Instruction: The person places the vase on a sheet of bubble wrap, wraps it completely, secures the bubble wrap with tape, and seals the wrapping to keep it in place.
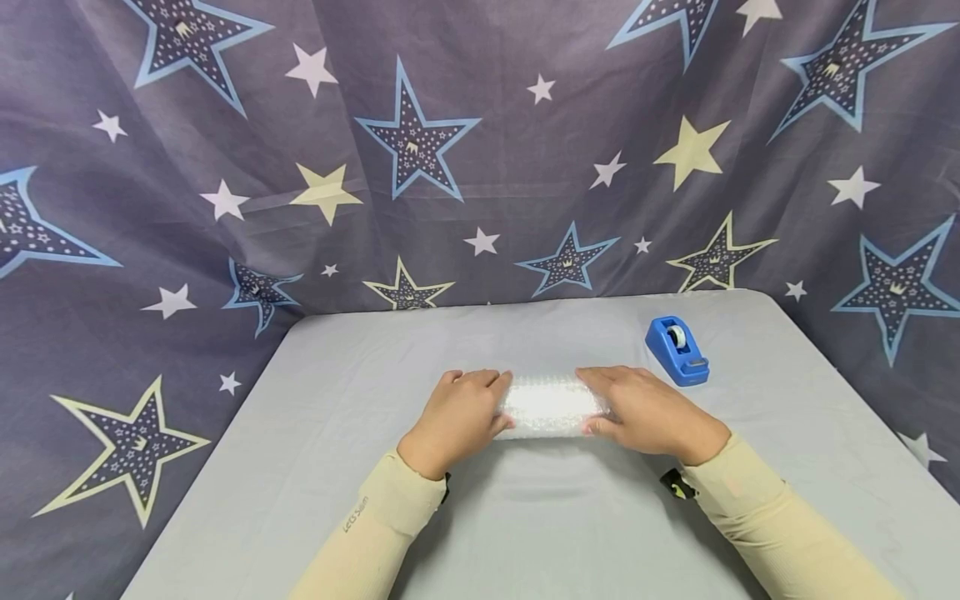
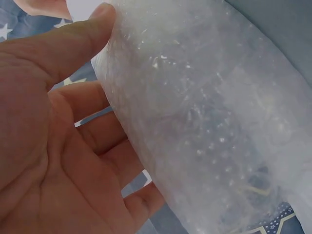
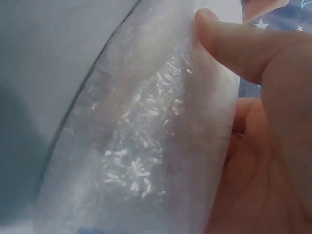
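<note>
A roll of clear bubble wrap lies crosswise between both hands above the pale table. My left hand grips its left end, thumb on the near side and fingers over the far side. At the other end my right hand holds it the same way. In the left wrist view the thumb of the left hand presses the bubble wrap, with the fingers behind it. The right wrist view has the right hand pinching the shiny bubble wrap. Whatever may be inside cannot be made out.
A blue tape dispenser with a roll of tape stands beyond the right hand, towards the table's back right. The table has a light grey cover. Behind it hangs a dark curtain printed with stars.
</note>
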